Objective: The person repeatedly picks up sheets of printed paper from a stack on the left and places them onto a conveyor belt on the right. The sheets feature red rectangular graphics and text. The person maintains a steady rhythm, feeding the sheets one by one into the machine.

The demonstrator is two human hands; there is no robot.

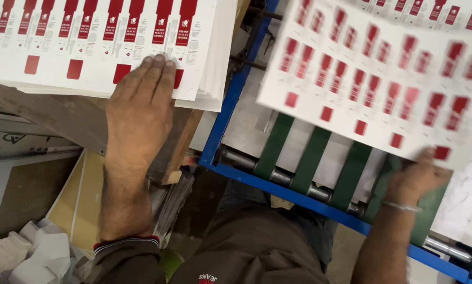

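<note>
My left hand (139, 108) lies flat, fingers together, on the near edge of a stack of white printed sheets (88, 42) with red box shapes, at the upper left. My right hand (417, 176) grips the near edge of a single white printed sheet (372, 68), blurred by motion, held over the green belts (312, 158) of a blue-framed feeder (230, 100). A thin metal bangle sits on that wrist.
The stack rests on a worn wooden board (52, 115). A steel roller (278, 176) runs under the belts. White paper offcuts (31, 257) and yellow card (83, 205) lie on the floor at lower left. My knees fill the bottom middle.
</note>
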